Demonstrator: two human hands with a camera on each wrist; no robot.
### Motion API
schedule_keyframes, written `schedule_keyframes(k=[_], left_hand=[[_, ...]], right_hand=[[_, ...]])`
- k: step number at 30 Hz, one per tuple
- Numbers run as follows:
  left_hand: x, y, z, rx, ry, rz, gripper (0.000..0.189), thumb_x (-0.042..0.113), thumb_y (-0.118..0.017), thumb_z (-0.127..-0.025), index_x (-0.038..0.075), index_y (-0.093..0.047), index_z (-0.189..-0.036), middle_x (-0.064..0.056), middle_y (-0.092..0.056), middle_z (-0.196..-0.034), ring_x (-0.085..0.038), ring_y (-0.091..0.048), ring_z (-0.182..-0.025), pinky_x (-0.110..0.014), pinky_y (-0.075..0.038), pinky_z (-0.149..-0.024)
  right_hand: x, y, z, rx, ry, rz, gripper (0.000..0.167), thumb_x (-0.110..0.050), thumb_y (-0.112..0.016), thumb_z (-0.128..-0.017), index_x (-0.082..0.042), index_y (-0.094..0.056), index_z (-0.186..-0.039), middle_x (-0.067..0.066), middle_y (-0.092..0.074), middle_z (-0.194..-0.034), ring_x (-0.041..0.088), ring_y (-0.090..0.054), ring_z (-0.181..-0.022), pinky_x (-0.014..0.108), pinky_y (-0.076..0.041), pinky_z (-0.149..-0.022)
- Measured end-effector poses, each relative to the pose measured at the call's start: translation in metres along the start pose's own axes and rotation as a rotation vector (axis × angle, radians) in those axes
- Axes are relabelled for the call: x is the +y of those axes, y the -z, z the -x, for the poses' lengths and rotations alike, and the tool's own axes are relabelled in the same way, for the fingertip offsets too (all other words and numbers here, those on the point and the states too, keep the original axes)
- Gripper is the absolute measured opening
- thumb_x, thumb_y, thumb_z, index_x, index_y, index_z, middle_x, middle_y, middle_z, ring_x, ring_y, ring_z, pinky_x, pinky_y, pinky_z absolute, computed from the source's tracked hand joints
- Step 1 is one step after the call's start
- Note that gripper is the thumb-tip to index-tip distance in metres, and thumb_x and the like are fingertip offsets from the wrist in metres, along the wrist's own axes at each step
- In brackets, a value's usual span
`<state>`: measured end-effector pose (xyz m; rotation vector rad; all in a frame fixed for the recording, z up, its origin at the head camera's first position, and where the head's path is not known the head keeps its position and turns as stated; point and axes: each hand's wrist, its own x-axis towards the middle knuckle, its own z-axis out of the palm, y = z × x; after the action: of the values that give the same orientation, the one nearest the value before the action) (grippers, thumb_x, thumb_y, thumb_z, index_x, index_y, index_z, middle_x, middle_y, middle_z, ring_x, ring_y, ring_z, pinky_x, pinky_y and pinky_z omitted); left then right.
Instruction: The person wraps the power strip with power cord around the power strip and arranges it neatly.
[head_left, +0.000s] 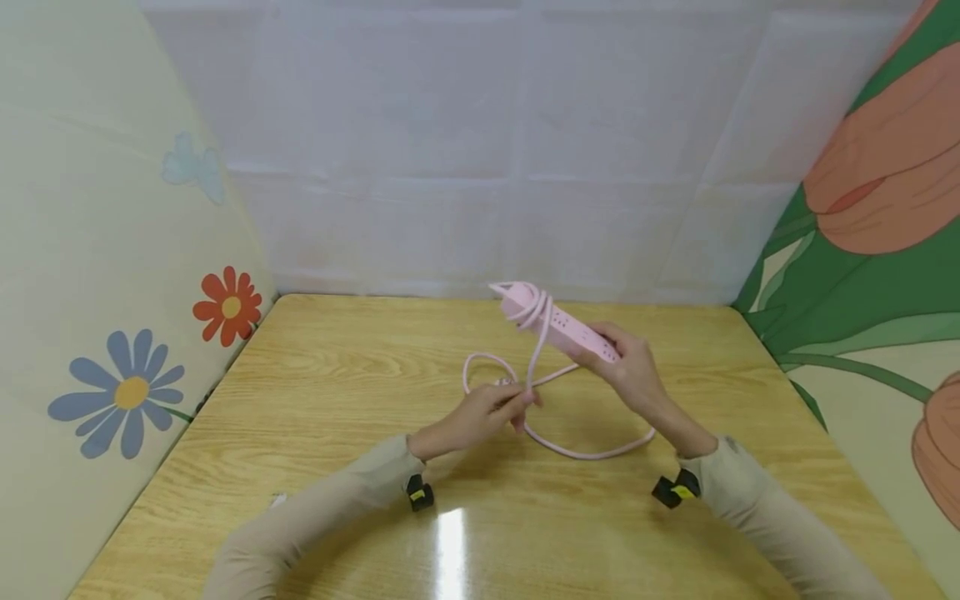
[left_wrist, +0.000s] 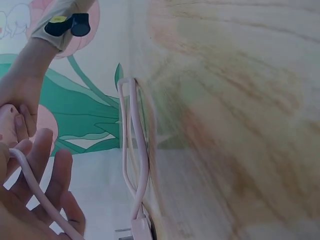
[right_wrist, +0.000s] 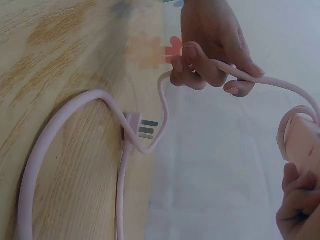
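A pink power strip (head_left: pixel 573 333) is held up above the table, tilted, with its far end pointing left. My right hand (head_left: pixel 633 377) grips its near end. Near that far end, several turns of the pink cord (head_left: pixel 534 310) are wound around the strip. My left hand (head_left: pixel 480 414) pinches the cord between thumb and fingers, below and left of the strip. In the right wrist view, the cord runs through the left hand's fingers, and the rest loops down to the table. The plug (right_wrist: pixel 132 129), with three metal prongs, lies on the tabletop beside a crossing of the cord.
The wooden table (head_left: pixel 352 350) meets a white cloth backdrop (head_left: pixel 450 150) at its far edge. Printed flower panels stand at left and right. A small whitish item (head_left: pixel 278 500) lies by the left sleeve. Both wrists wear black cameras (head_left: pixel 418 493).
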<state>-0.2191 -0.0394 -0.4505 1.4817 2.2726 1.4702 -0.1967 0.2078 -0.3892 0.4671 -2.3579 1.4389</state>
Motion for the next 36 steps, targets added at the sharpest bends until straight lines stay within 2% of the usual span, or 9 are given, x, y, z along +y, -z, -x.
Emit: schedule_keyframes(k=[3,8,13,16,20,24,30,36], left_hand=[[-0.002,0.001,-0.001,-0.015,-0.018,-0.019,0.021,0.007,-0.049,-0.104,-0.002,-0.066,-0.113,-0.005,-0.065,-0.072,-0.016,-0.063,-0.065,-0.029,-0.055,-0.057],[-0.004,0.0,0.001,-0.016,0.013,-0.069,0.022,0.008,-0.051,-0.104,-0.002,-0.065,-0.117,-0.005,-0.064,-0.076,-0.008,-0.06,-0.068,-0.023,-0.055,-0.062],[-0.006,-0.001,-0.001,-0.017,0.034,-0.124,0.024,0.008,-0.049,-0.104,0.0,-0.063,-0.122,-0.004,-0.065,-0.078,-0.014,-0.063,-0.071,-0.019,-0.054,-0.065],[-0.007,0.0,-0.001,-0.025,0.036,-0.166,0.023,0.006,-0.05,-0.104,0.001,-0.062,-0.122,-0.004,-0.065,-0.079,-0.011,-0.063,-0.072,-0.018,-0.053,-0.066],[-0.008,0.001,-0.001,-0.031,0.024,-0.212,0.023,0.004,-0.05,-0.103,0.001,-0.062,-0.123,-0.003,-0.066,-0.08,-0.008,-0.062,-0.073,-0.017,-0.052,-0.068],[-0.009,0.003,-0.001,-0.029,0.017,-0.237,0.024,0.003,-0.05,-0.103,0.0,-0.06,-0.124,-0.005,-0.067,-0.082,-0.011,-0.063,-0.074,-0.016,-0.052,-0.069],[-0.006,0.006,0.0,-0.047,0.1,-0.241,0.028,0.002,-0.05,-0.103,-0.005,-0.058,-0.129,-0.01,-0.07,-0.085,-0.016,-0.067,-0.071,-0.015,-0.053,-0.065],[-0.004,0.01,0.003,-0.045,0.226,-0.138,0.03,0.006,-0.046,-0.105,-0.003,-0.053,-0.134,-0.018,-0.068,-0.087,-0.026,-0.07,-0.068,-0.023,-0.056,-0.053]], right_hand=[[0.0,0.001,0.001,-0.002,-0.009,-0.018,0.035,-0.008,-0.071,-0.086,0.009,-0.064,-0.117,0.02,-0.068,-0.097,0.015,-0.056,-0.072,0.024,-0.046,-0.06],[-0.002,0.001,0.003,-0.02,-0.022,-0.037,0.035,-0.01,-0.071,-0.086,0.007,-0.065,-0.116,0.018,-0.067,-0.094,0.017,-0.056,-0.072,0.025,-0.046,-0.06],[-0.002,0.001,0.004,-0.04,0.027,-0.045,0.032,-0.008,-0.072,-0.086,0.006,-0.066,-0.114,0.018,-0.068,-0.095,0.017,-0.056,-0.069,0.025,-0.048,-0.057],[-0.003,0.0,0.005,-0.063,0.06,-0.042,0.032,-0.006,-0.073,-0.085,0.005,-0.067,-0.114,0.017,-0.069,-0.095,0.016,-0.057,-0.067,0.025,-0.048,-0.054],[-0.005,-0.001,0.008,-0.081,0.075,-0.03,0.032,-0.006,-0.074,-0.084,0.004,-0.067,-0.114,0.017,-0.069,-0.096,0.016,-0.057,-0.065,0.026,-0.048,-0.051],[-0.006,-0.001,0.009,-0.097,0.072,-0.037,0.034,-0.007,-0.074,-0.083,0.003,-0.067,-0.115,0.016,-0.069,-0.096,0.016,-0.057,-0.065,0.026,-0.048,-0.051],[-0.003,-0.001,0.01,-0.158,0.082,-0.042,0.035,-0.01,-0.073,-0.084,0.002,-0.067,-0.116,0.011,-0.068,-0.095,0.018,-0.057,-0.07,0.026,-0.047,-0.056],[-0.001,-0.002,0.01,-0.202,0.085,-0.048,0.037,-0.018,-0.074,-0.084,-0.001,-0.067,-0.117,0.008,-0.067,-0.094,0.019,-0.057,-0.073,0.027,-0.046,-0.058]])
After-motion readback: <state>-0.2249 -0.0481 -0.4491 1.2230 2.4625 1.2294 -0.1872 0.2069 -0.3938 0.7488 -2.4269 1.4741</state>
